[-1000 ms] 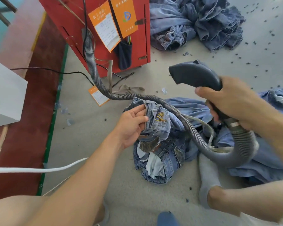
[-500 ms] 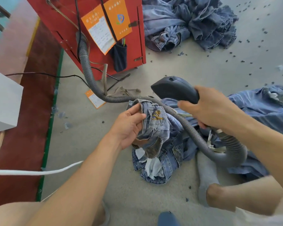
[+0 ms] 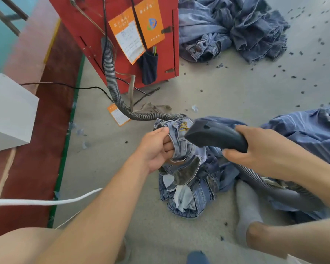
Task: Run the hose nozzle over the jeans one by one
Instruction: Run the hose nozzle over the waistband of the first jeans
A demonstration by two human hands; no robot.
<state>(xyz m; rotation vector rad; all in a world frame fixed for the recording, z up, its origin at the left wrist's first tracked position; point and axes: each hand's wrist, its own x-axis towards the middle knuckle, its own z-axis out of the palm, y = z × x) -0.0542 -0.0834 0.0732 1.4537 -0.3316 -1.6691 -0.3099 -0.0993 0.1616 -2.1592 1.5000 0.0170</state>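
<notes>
Between the hands, the jeans [image 3: 181, 141] hang bunched from the left hand [image 3: 156, 147], fingers curled round the denim. Right hand [image 3: 255, 149] grips the nozzle [image 3: 213, 136], its mouth at the cloth — loose folds risk being sucked in, or skipped.

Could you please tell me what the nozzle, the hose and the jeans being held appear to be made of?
Nozzle: likely moulded plastic, dark grey and matte, with smooth rounded edges. Hose: probably flexible ribbed plastic, grey, with close rings and easy bends. Jeans: faded blue denim, woven and soft, with yellow stitching and crumpled folds.
</notes>
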